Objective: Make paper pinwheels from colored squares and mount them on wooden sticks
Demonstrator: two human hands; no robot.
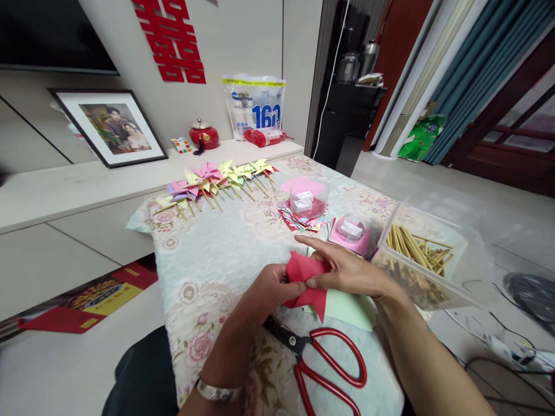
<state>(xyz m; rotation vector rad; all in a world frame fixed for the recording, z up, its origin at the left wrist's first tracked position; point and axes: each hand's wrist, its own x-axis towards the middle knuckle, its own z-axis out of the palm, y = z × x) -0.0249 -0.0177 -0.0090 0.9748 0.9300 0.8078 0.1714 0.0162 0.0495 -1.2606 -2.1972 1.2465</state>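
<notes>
Between my two hands is a red paper pinwheel (304,268), its pointed corners sticking out above and below my fingers. My left hand (273,286) grips its left side, thumb on the front. My right hand (342,266) pinches it from the right, with the index finger stretched out above. What lies behind the paper, in my fingers, is hidden. Light green paper sheets (351,309) lie under my right hand. Just below my hands rest red-handled scissors (299,344), their blades partly covered by my left wrist.
Finished pinwheels on sticks (217,179) lie at the table's back left. Round clear containers (309,197) sit on patterned paper (295,222) and pink paper (362,240). On the right stands a clear bin (466,248) of wooden sticks (411,248). A floral tablecloth (195,260) covers the table.
</notes>
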